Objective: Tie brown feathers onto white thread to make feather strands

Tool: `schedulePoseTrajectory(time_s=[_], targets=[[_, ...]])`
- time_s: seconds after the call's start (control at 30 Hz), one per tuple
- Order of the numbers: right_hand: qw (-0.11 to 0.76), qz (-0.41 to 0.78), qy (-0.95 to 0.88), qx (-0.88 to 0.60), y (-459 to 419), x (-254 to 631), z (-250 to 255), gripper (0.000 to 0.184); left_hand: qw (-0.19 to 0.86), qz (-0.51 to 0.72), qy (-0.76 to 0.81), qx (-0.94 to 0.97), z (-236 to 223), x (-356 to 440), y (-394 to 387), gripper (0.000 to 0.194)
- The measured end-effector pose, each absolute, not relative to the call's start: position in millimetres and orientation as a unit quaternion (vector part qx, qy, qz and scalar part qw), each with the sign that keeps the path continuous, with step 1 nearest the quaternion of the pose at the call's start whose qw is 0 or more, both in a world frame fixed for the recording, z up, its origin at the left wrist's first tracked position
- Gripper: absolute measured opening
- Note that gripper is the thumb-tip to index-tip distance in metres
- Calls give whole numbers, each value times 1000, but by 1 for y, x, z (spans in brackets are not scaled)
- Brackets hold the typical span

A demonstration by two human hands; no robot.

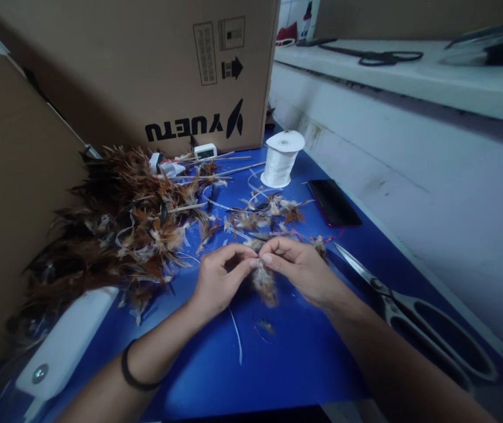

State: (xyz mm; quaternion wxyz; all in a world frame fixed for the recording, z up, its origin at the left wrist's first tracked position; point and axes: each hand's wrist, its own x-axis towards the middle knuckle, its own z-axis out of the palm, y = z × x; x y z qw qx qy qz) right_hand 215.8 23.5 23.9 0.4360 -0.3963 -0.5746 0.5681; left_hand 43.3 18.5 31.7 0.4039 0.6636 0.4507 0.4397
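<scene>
A small bunch of brown and white feathers hangs downward from the pinched fingertips of both hands, above the blue table. My left hand is closed, thumb and forefinger meeting at the top of the bunch. Opposite it, my right hand pinches the same spot, its tips touching the left ones. Whatever binds the feathers is hidden under the fingertips. More loose feathers lie just beyond the hands. Below them, a little feather tuft with a thin red thread rests on the table.
A big feather pile covers the left side. A white ribbon spool and dark phone stand behind; large scissors lie at right. A white device is at left. A cardboard box and a wall bound the table.
</scene>
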Motion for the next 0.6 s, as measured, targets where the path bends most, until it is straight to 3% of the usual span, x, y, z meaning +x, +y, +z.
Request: schedulePoseTrajectory(time_s=[0.23,0.6], targets=[[469,530,-569,-419,26,216,22,17,535,421,437,588,29,46,20,30],[475,484,-599,-427,25,211,26,15,498,416,463,604,22,47,20,23]])
